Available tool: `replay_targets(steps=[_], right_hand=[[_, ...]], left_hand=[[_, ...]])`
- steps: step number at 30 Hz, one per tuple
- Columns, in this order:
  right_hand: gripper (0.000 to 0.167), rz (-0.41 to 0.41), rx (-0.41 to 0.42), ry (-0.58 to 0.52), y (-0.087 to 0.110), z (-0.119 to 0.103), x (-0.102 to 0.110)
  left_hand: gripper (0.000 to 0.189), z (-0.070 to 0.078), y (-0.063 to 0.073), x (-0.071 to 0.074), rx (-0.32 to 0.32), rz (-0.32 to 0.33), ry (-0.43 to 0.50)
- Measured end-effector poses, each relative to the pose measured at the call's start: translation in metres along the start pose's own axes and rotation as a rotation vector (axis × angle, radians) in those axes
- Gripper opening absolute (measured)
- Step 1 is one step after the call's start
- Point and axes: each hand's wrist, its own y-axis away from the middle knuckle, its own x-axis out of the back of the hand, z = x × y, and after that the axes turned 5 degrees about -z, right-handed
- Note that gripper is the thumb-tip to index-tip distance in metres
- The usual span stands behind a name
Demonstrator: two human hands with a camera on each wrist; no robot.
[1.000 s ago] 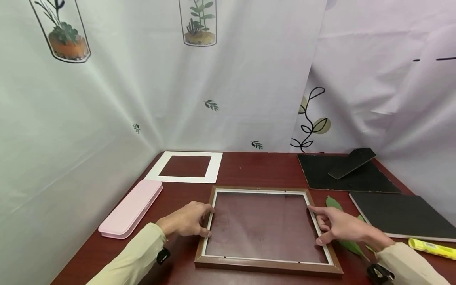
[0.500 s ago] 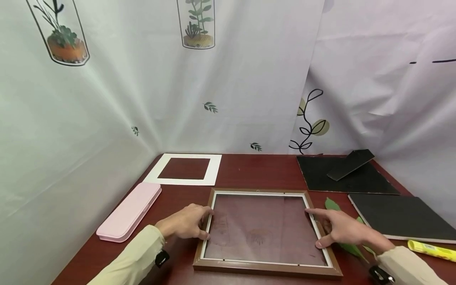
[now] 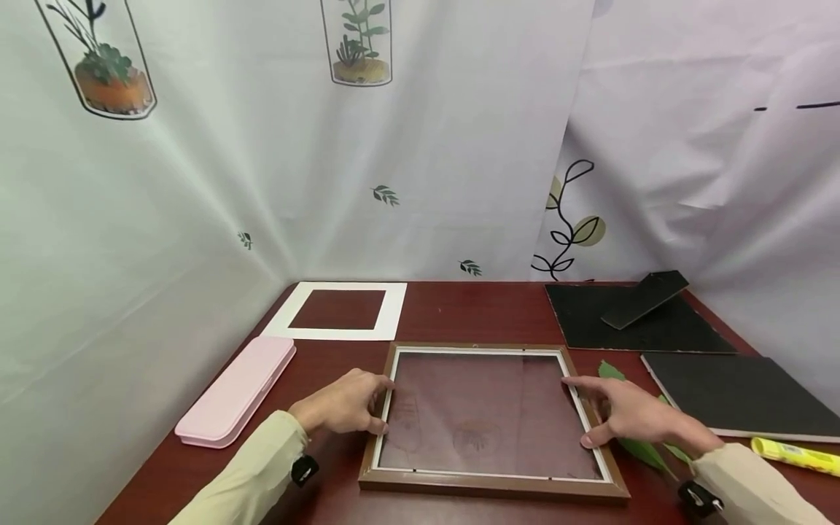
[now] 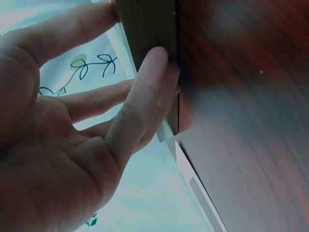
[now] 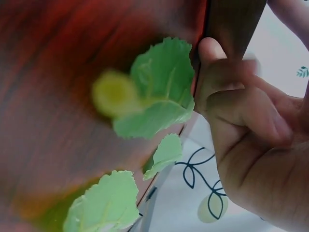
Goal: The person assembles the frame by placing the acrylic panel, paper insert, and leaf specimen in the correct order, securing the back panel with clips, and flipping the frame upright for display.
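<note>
A brown picture frame (image 3: pixel 494 485) with a white inner edge lies on the dark red table in the head view. Smudges mark the clear pane (image 3: pixel 472 415) inside it. My left hand (image 3: pixel 344 405) grips its left side, thumb and index finger on the rail's top; in the left wrist view other fingers touch the outer side of the frame (image 4: pixel 149 29). On the opposite side, my right hand (image 3: pixel 626 412) holds the right rail, with fingers curled against its outer face in the right wrist view. Green leaves (image 5: pixel 166 82) lie beside that hand, partly hidden by it in the head view.
A white mat board (image 3: pixel 400 310) with a rectangular opening lies at the back left, near a pink case (image 3: pixel 236 390). At right are a black panel (image 3: pixel 584 313) with a hinged strip (image 3: pixel 646 299), a dark book-like board (image 3: pixel 741 394) and a yellow tube (image 3: pixel 797 456).
The right hand's fingers shift slightly on the right rail. The left hand and the frame stay nearly in place; the head view drifts a little.
</note>
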Motion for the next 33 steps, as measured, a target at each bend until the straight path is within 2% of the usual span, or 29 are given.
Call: replay_targets(steps=[6, 13, 18, 28, 33], right_hand=[[0.091, 0.023, 0.014, 0.049, -0.01, -0.001, 0.001], [0.09, 0.071, 0.003, 0.091, -0.019, 0.001, 0.008], [0.092, 0.068, -0.005, 0.085, -0.026, 0.003, 0.014], [0.092, 0.05, 0.006, 0.06, -0.022, 0.007, 0.016], [0.091, 0.057, 0.009, 0.076, -0.019, 0.008, 0.017]], left_hand=[[0.057, -0.004, -0.004, 0.0, 0.031, -0.003, -0.008], [0.059, -0.015, -0.02, 0.003, 0.041, 0.015, -0.003], [0.061, -0.02, -0.028, 0.005, 0.055, 0.014, 0.016], [0.06, -0.017, -0.028, 0.003, 0.07, 0.01, 0.068], [0.06, -0.016, -0.028, 0.003, 0.049, 0.009, 0.078]])
